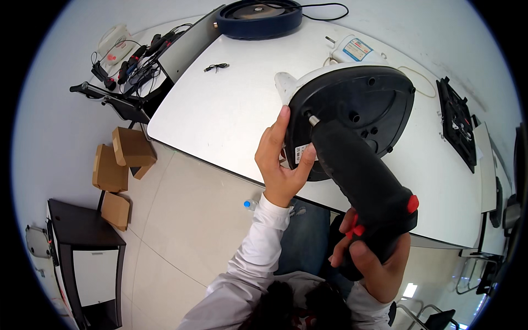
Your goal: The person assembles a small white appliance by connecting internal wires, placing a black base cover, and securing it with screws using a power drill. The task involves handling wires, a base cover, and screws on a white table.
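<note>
My right hand (369,259) grips a black electric screwdriver (363,181) with a red trigger and a red button. Its metal bit touches the black underside of a round base plate (374,104), at the left part of it. The base has a white rim and is tipped up on edge on the white table (220,115). My left hand (280,159) holds the base's left edge, fingers up along the rim and thumb against the screwdriver's nose.
A dark blue ring (258,19) lies at the table's far edge, a small black cable (216,67) and a white device (355,49) near it. A black grille (456,124) lies right. Brown cardboard boxes (118,162) and a dark cabinet (88,258) stand on the floor left.
</note>
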Available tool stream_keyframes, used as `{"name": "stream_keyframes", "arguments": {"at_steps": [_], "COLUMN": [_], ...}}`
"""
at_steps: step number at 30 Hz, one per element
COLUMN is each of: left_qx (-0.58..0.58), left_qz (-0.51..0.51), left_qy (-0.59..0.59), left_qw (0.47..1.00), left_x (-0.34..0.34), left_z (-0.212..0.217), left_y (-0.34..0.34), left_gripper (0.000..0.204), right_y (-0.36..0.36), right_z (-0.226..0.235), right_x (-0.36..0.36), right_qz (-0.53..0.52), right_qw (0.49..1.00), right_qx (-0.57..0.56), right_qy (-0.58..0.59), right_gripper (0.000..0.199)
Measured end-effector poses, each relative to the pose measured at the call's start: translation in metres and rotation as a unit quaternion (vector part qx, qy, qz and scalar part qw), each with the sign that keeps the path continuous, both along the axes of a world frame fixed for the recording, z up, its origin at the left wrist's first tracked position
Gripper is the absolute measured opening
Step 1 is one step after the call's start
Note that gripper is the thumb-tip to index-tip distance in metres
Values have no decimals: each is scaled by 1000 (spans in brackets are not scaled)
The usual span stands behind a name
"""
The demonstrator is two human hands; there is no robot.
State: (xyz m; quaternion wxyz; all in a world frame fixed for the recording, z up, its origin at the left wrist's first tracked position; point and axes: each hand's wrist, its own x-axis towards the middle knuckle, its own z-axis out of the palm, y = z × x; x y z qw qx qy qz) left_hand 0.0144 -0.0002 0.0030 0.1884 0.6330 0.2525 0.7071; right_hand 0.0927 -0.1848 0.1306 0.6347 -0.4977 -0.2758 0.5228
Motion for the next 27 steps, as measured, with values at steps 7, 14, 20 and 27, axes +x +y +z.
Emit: {"name": "stream_keyframes", "arguments": {"at_steps": [7,14,20,27], "left_qx": [-2,-28,20,-39], "left_qz": [4,2,13,15], "left_qy": [16,5,8,-22], "left_qw": [1000,1000,1000,999], "left_x": [-1,-1,1,6], "left_z": [2,-3,2,-7], "left_y": [-2,-5,-1,-4], "left_gripper": [63,64,65,66], "right_y": [-1,-2,-2,-6], "right_z": [-2,-16,-17,-42], "right_x": [1,-15,-23,-31], "right_qz": [15,28,-15,-19], "right_qw": [994,994,999,980], "right_qx": [8,38,46,39], "right_qy": [-107,-102,15,-193], "right_gripper": [50,52,40,51]}}
